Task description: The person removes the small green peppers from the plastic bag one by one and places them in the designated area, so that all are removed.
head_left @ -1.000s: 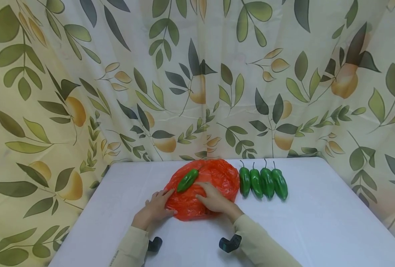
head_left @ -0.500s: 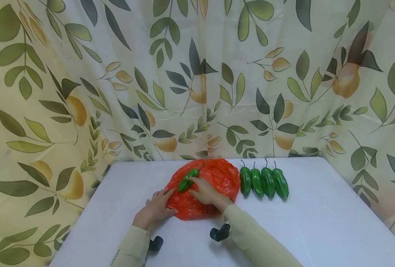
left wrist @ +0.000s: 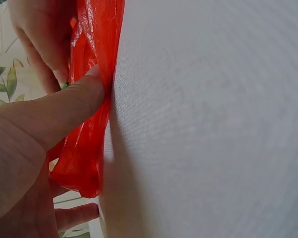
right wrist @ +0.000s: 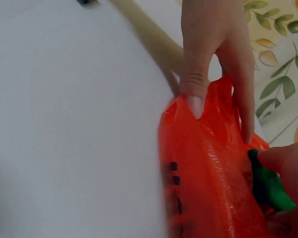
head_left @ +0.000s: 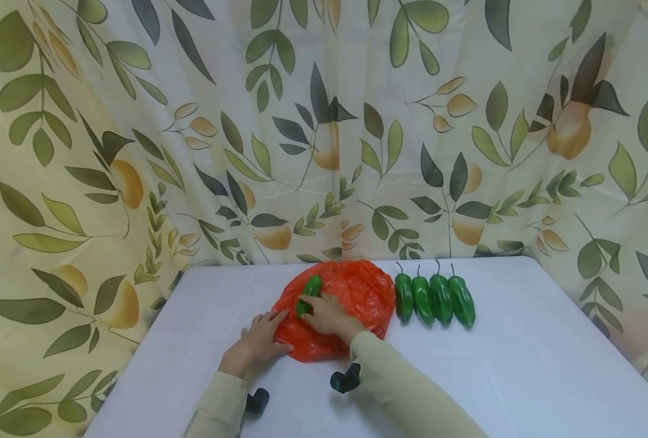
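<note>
A bright red plastic bag (head_left: pixel 351 292) lies crumpled on the white table. On its left part is a green chili pepper (head_left: pixel 312 286), with its lower half between the thumb and fingers of my right hand (head_left: pixel 326 313). The right wrist view shows that grip on the pepper (right wrist: pixel 268 183) close up. My left hand (head_left: pixel 261 340) rests at the bag's left edge, fingers spread and fairly straight. In the left wrist view its thumb presses the bag (left wrist: pixel 82 148) near the table surface, while other fingers are behind the bag.
Several green chili peppers (head_left: pixel 433 298) lie side by side to the right of the bag, stems pointing away. The white table (head_left: pixel 521 365) ends at a leaf-patterned curtain (head_left: pixel 324 152). A dark wrist camera (head_left: pixel 346 378) hangs under the right sleeve, another (head_left: pixel 257 401) beside the left.
My right hand has moved left over the bag and taken hold of the pepper, which now stands more upright in the head view. The left hand has stayed at the bag's edge.
</note>
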The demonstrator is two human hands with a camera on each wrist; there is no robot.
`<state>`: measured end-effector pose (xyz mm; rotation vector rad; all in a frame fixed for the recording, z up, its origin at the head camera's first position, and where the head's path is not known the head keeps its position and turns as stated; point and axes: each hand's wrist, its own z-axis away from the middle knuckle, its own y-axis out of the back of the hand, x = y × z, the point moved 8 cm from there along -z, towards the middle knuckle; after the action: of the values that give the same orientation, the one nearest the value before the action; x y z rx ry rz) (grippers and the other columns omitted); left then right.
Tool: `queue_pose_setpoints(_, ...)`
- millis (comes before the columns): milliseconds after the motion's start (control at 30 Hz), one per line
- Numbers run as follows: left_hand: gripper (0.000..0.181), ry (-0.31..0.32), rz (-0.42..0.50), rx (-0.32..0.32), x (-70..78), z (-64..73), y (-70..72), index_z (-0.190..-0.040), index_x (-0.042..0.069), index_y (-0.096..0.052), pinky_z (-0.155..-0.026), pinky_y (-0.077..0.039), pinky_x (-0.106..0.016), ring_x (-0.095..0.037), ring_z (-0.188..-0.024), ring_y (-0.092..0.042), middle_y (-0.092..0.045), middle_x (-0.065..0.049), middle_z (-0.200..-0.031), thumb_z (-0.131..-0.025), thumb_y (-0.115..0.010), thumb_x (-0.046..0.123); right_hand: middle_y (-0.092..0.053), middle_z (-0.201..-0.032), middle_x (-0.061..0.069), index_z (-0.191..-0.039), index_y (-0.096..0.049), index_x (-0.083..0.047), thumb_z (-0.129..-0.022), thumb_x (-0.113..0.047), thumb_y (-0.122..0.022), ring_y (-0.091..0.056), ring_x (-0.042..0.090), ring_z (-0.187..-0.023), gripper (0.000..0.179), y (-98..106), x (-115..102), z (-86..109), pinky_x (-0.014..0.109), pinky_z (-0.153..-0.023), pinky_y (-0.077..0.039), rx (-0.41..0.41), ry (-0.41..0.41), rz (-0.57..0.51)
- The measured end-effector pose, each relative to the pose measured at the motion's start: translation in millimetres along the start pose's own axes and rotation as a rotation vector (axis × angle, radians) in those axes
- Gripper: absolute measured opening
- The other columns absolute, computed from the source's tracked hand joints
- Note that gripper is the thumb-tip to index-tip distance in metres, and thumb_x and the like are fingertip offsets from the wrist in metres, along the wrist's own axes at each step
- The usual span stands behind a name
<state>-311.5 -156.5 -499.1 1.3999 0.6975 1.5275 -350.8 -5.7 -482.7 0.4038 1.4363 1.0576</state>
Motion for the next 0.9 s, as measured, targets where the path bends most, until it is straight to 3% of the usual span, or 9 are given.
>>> queue_pose_setpoints(367,0.083,-0.005,-0.017,0.011,2.4,1.3,3.3,-0.155,0.021,-0.041,-0.112,-0.027,-0.078,-0.044,-0.145,-0.033,-0.041,-0.015,-0.157,-0.084,-0.081,0.037,-0.052,-0.138,0.017,-0.144,-0.055,-0.017,-0.100,-0.027,-0.063,-0.048,0.032,-0.121,0.046,-1.4,7.8,-1.3,0.063,-0.104,-0.048,0.052,0.041,-0.141)
queue_pose_setpoints(567,0.084,0.004,-0.012,0.019,-1.2,1.9,2.7,-0.155,0.021,-0.042,-0.112,-0.028,-0.077,-0.044,-0.144,-0.033,-0.042,-0.014,-0.157,-0.083,-0.082,0.036,-0.055,-0.133,0.017,-0.143,-0.056,-0.012,-0.104,-0.022,-0.056,-0.051,0.028,-0.113,0.040,2.5,13.3,4.0,0.058,-0.101,-0.051,0.055,0.116,-0.220)
queue_pose_setpoints(900,0.086,0.003,-0.002,0.009,-1.2,-0.6,-0.2,-0.155,0.024,-0.041,-0.113,-0.028,-0.077,-0.044,-0.144,-0.033,-0.041,-0.012,-0.158,-0.082,-0.083,0.038,-0.051,-0.140,0.015,-0.135,-0.059,-0.012,-0.101,-0.007,-0.058,-0.049,0.032,-0.128,0.035,22.3,34.5,29.6,0.060,-0.108,-0.048,0.108,0.162,-0.317)
